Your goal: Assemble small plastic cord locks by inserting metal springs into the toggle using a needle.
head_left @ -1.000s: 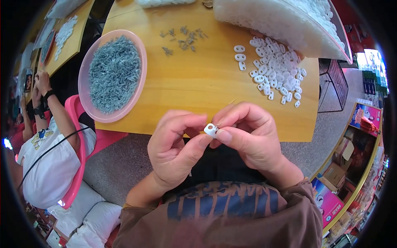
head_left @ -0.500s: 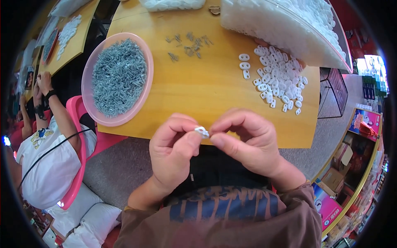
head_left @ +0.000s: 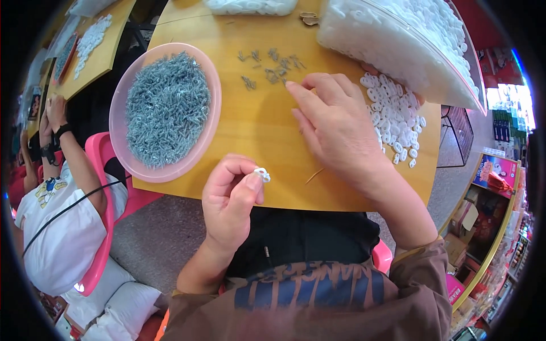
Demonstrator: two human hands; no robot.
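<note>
My left hand (head_left: 229,200) is closed in a pinch on a small white plastic two-hole piece (head_left: 262,174), held over the table's near edge. Farther out, my right hand (head_left: 341,128) reaches over the table with its index finger stretched and the thumb apart from it. Its index fingertip is right beside a scatter of small grey screws (head_left: 273,55); whether it touches one I cannot tell. A heap of white two-hole pieces (head_left: 398,122) lies to the right of this hand, partly hidden by it.
A pink basin (head_left: 214,122) full of grey screws stands at the left of the yellow table (head_left: 256,128). A large clear bin (head_left: 392,42) of white pieces leans at the far right. Another container (head_left: 250,7) sits at the back. At left, a person (head_left: 68,221) sits on a pink chair.
My right hand has left the white piece and moved forward to the loose screws, its fingers spreading. My left hand keeps hold of the piece, slightly lower left. The view has shifted a little.
</note>
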